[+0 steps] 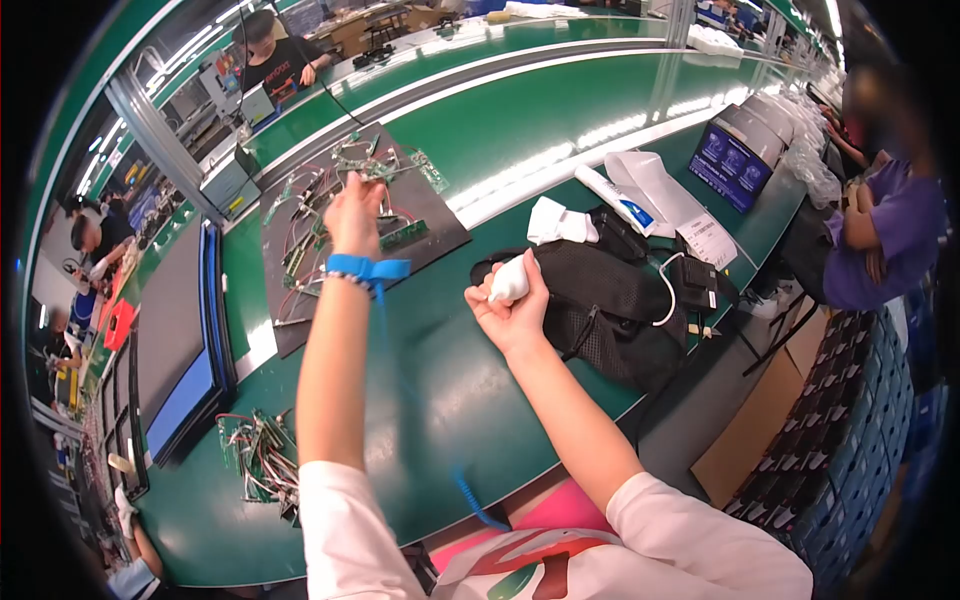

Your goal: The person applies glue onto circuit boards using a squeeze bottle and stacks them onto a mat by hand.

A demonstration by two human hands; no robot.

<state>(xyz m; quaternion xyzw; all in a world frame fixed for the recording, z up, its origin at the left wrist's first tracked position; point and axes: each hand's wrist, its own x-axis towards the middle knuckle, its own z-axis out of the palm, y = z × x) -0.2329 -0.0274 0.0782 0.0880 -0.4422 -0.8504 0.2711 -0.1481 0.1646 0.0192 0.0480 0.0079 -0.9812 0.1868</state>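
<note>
My left hand (354, 217), with a blue wrist strap (368, 268) on its wrist, reaches over a dark mat (430, 225). Its fingers are closed among green circuit boards (404, 234) with red and black wires; what they pinch is hidden. My right hand (512, 308) is wrapped round a small white squeeze bottle (510, 281), its narrow tip pointing down to the left. Close beside that hand lies a black mesh bag (610, 310).
A bundle of wired boards (262, 460) lies near the front left, below stacked dark trays (185, 350). At right are a white-and-blue tube (615, 200), papers, a black adapter (692, 282) and a blue box (735, 160). A person in purple (880, 240) sits at right; others work beyond.
</note>
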